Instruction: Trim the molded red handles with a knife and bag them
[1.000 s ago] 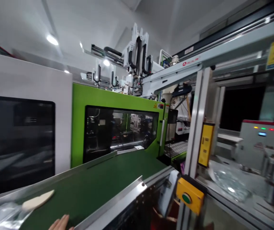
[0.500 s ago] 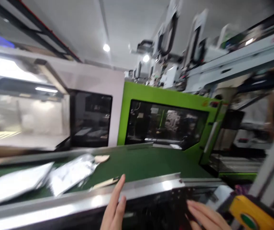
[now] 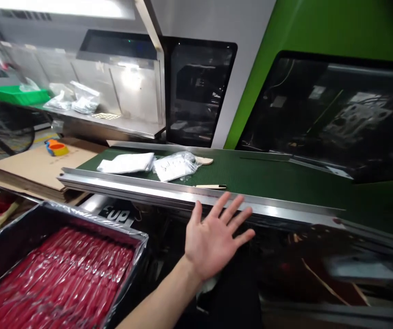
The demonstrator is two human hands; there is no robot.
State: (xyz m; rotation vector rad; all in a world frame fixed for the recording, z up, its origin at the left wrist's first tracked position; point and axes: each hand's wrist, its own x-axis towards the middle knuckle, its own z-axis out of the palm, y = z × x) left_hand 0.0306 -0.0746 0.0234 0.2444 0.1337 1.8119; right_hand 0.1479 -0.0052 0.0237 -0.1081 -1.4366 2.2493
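Observation:
My left hand (image 3: pixel 212 246) reaches up from the bottom, palm toward me and fingers spread, holding nothing. Its fingertips are in front of the near metal rail of the green conveyor belt (image 3: pixel 258 178). Just beyond them lies a slim cream-coloured stick with a dark end, like a pen (image 3: pixel 212 186). Behind it on the belt is a clear plastic bag (image 3: pixel 175 167) with black handwriting. A flat beige piece (image 3: pixel 204 160) sits by that bag, and a white packet (image 3: pixel 127 163) lies to its left. My right hand is out of view.
At lower left stands a lined box (image 3: pixel 137 240) of red items in clear plastic (image 3: pixel 66 269). Behind it, an orange-and-yellow tape dispenser (image 3: pixel 57 147) rests on stacked cardboard (image 3: pixel 28 162). A green bin (image 3: pixel 19 95) and bags (image 3: pixel 84 98) are on a metal shelf. Machines line the back.
The view has swung left and down, bringing the box of red items and the cardboard into sight. My left hand has turned palm toward me with fingers spread. My right hand has left the view.

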